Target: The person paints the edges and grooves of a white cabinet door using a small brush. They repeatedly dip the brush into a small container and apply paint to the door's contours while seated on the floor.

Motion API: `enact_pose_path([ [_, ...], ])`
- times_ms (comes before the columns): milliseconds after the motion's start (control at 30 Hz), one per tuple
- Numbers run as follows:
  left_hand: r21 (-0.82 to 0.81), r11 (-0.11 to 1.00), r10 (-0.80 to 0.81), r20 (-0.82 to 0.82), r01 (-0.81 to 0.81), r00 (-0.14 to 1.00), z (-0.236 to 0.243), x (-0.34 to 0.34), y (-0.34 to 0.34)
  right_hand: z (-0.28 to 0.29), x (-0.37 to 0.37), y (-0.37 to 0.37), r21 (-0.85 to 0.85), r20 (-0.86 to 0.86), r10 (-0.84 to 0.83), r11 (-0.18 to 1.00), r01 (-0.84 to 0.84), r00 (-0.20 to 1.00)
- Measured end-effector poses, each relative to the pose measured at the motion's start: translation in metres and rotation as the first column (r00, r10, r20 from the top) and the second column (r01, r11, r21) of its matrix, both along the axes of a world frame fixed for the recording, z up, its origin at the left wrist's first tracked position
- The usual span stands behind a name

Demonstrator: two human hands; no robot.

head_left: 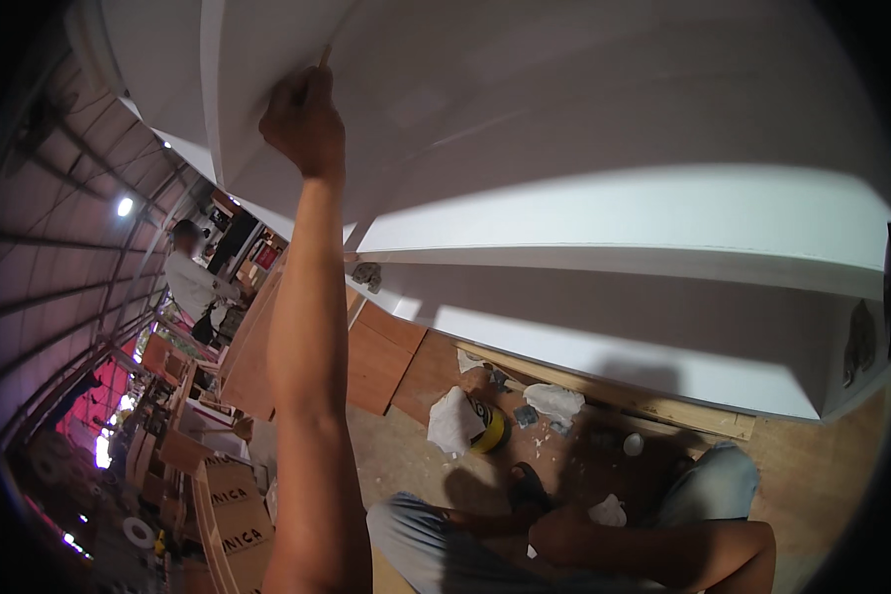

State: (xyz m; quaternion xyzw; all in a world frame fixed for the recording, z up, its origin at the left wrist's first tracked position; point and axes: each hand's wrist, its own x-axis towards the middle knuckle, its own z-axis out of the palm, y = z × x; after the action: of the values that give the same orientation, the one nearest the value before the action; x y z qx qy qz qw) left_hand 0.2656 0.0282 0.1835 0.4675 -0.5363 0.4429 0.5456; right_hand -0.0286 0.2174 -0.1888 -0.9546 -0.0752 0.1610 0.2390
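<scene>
My left hand (305, 121) is raised on an outstretched arm against the inside of a large white cabinet-like panel piece (564, 109). Its fingers are pinched on a thin, light wooden stick (325, 56), whose end juts out past the fingertips near the white surface. Low down by my knees, my right hand (566, 535) is closed, in shadow. A small white bit (533, 550) shows at its fingers; what it holds is hard to make out. Just behind that hand is a crumpled white piece (609, 511).
On the floor lie a white bag (453, 421), a yellow-and-black round tin or roll (489, 428), crumpled scraps (554, 402) and a small white cup (633, 445). Cardboard boxes (233, 515) stand at left. A person (190, 277) stands beyond wooden boards (384, 351).
</scene>
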Motion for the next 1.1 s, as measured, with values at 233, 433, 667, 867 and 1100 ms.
enact_pose_path([
  [233, 0.021, 0.979, -0.202, 0.035, 0.201, 0.979, 0.003, -0.041, -0.012, 0.014, -0.006, -0.004, -0.056, 0.077, 0.024, 0.998, -0.019, 0.997],
  [433, 0.083, 0.882, -0.461, -0.046, 0.464, 0.886, 0.001, -0.051, -0.018, 0.0, -0.003, 0.0, -0.035, 0.037, -0.004, 0.999, 0.005, 0.999],
  [667, 0.044, 0.978, -0.2, -0.076, 0.204, 0.977, 0.002, -0.012, -0.005, -0.001, -0.001, 0.002, -0.045, 0.05, -0.013, 0.999, 0.015, 0.999],
  [867, 0.025, 0.996, -0.078, -0.114, 0.081, 0.99, 0.004, 0.024, 0.002, 0.01, 0.001, -0.003, -0.032, -0.001, 0.02, 0.999, -0.02, 1.0],
  [1100, 0.041, 0.974, 0.228, -0.136, -0.224, 0.964, 0.003, 0.073, 0.013, 0.016, 0.003, -0.007, -0.006, -0.068, -0.009, 1.0, 0.008, 0.998],
])
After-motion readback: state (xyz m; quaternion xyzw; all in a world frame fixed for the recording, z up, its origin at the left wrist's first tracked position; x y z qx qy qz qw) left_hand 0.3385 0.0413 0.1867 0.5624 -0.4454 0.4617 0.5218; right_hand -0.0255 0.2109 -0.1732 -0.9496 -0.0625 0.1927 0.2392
